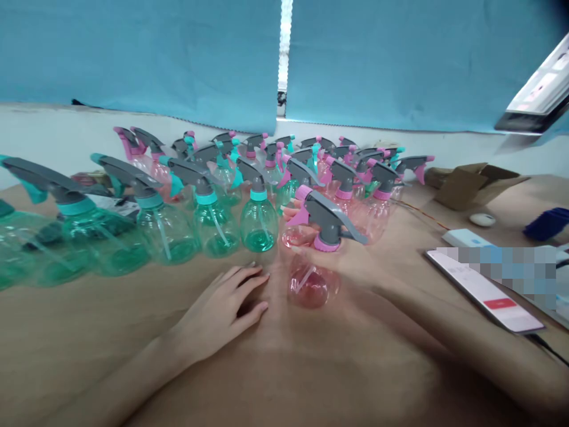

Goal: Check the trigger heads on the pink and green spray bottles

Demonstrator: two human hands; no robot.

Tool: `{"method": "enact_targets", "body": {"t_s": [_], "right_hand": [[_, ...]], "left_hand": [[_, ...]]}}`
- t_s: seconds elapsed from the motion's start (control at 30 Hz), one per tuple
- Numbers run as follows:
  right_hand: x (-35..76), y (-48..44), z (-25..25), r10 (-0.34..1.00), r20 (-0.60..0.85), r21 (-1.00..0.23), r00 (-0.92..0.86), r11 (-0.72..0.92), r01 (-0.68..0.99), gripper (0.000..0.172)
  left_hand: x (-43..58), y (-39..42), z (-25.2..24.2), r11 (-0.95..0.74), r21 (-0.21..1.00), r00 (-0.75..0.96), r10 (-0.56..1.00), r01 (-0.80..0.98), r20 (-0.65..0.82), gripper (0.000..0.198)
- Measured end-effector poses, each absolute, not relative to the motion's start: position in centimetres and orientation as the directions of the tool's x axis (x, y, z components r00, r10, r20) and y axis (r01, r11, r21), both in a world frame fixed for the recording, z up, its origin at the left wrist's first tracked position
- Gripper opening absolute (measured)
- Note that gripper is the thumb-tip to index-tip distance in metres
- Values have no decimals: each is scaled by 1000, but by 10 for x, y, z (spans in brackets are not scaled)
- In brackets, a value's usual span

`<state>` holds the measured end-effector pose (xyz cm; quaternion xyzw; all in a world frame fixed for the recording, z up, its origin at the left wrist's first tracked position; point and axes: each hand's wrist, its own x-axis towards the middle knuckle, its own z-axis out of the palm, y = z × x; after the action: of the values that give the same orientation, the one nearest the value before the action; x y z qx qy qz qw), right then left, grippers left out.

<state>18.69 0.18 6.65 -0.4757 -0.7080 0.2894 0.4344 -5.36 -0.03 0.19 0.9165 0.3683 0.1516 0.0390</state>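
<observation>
A pink spray bottle (313, 287) with a grey and pink trigger head stands upright in front of me. My right hand (306, 252) reaches behind its neck, partly hidden by the trigger head. Its fingers and thumb curve around another pink spray bottle (294, 236), which is mostly covered. My left hand (229, 296) rests on the table, palm down, fingers loosely apart, left of the front bottle and touching no bottle. The nearest green spray bottle (259, 222), with a turquoise collar, stands beyond my left fingertips.
More green bottles (173, 234) line up to the left. Several pink and green bottles crowd behind, near the wall. At right lie a phone (489, 290) with a cable, a white box (466, 238), a mouse (482, 220), a dark blue object (547, 224) and an open cardboard box (464, 188).
</observation>
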Motion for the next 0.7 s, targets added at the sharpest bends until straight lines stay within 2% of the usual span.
{"method": "enact_targets", "body": {"t_s": [0.17,0.33,0.43,0.53,0.7], "right_hand": [[188,3,64,901,391,-809,-186,433,396,19],[187,2,67,928,321,-840,-190,371,395,18],[188,3,66,926,338,-835,-169,378,401,12],[190,4,64,919,356,-814,-170,394,428,14],[193,5,62,938,303,-811,-170,347,471,21]], "left_hand": [[-53,-2,2,-725,190,684,688,662,243,40],[-51,-1,3,-725,181,688,689,665,229,40],[-43,1,3,-730,180,691,683,659,238,41],[-31,4,1,-745,182,698,666,642,263,40],[-15,8,-1,-768,195,716,640,610,278,31]]}}
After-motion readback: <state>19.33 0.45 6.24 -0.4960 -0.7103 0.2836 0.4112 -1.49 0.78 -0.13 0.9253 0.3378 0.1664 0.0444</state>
